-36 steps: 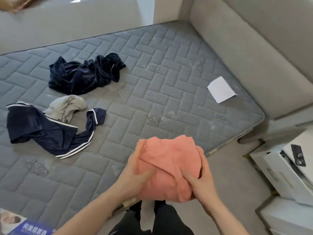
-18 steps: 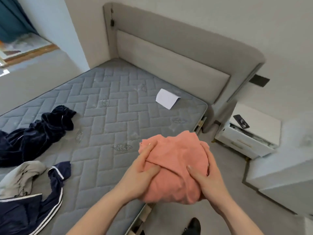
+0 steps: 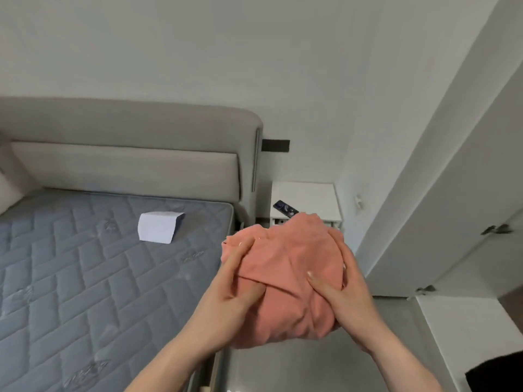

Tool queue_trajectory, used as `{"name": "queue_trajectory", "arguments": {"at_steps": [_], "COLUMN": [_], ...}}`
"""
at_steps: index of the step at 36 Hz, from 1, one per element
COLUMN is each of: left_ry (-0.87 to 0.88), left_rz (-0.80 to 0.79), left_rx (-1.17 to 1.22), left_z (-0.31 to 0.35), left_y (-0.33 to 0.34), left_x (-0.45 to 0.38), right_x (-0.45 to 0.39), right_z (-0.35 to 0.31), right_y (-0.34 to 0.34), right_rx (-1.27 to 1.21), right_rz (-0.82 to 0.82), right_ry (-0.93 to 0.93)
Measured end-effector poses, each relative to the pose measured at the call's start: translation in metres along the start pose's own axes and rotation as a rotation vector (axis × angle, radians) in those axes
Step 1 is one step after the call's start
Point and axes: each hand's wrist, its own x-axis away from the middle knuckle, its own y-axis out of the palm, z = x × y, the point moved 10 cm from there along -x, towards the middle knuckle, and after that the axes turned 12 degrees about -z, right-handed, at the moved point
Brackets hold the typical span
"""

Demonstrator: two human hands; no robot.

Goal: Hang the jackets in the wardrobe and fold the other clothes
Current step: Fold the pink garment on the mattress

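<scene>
Both hands, left hand (image 3: 226, 292) and right hand (image 3: 343, 292), grip the soft, folded salmon-pink cloth bundle (image 3: 288, 278) in the air beside the grey quilted mattress (image 3: 85, 264); light and floppy, probably best cradled from both sides.

Both hands (image 3: 285, 295) forward, fingers curled (thumbs on top), gripping.

- The folded garment (image 3: 285, 281) is between the left hand (image 3: 226, 301) and the right hand (image 3: 343, 292), right of the mattress (image 3: 85, 278).
- A paper sheet (image 3: 158, 226) lies on the mattress, before the headboard (image 3: 127, 154).
- The nightstand (image 3: 307, 199) stands right of the headboard, behind the garment.
</scene>
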Motion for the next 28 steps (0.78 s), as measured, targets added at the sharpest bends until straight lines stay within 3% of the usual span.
{"name": "queue_trajectory", "arguments": {"at_steps": [6, 13, 20, 28], "left_ry": [0.097, 0.193, 0.328, 0.463], "left_rz": [-0.072, -0.225, -0.443, -0.802], "left_rx": [-0.006, -0.052, -0.079, -0.152], "left_z": [0.053, 0.119, 0.185, 0.246], "left_y": [0.058, 0.144, 0.232, 0.323], "left_x": [-0.083, -0.170, -0.248, -0.315], "right_x": [-0.027, -0.024, -0.002, 0.027], "right_z": [-0.017, -0.033, -0.049, -0.085], "right_y": [-0.104, -0.227, -0.328, -0.412], "right_rx": [-0.001, 0.013, 0.035, 0.147], "right_rz": [0.069, 0.298, 0.589, 0.893], "right_ry": [-0.069, -0.114, -0.131, -0.156]}}
